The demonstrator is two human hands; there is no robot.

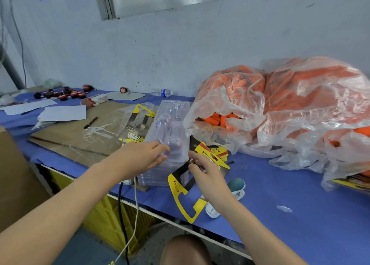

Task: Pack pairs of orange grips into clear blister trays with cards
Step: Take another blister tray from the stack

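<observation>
Left hand (142, 157) is resting loose-fingered on stacked clear plastic blister trays (170, 124) on the blue desk (280, 194), right hand (208, 176) is pinching a yellow-and-black card (180, 186), while orange grips (222, 120) are sitting bagged, none packed yet.

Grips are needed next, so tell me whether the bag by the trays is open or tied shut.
Open. The bag has its mouth gaping toward the trays, with loose orange grips showing inside.
</observation>
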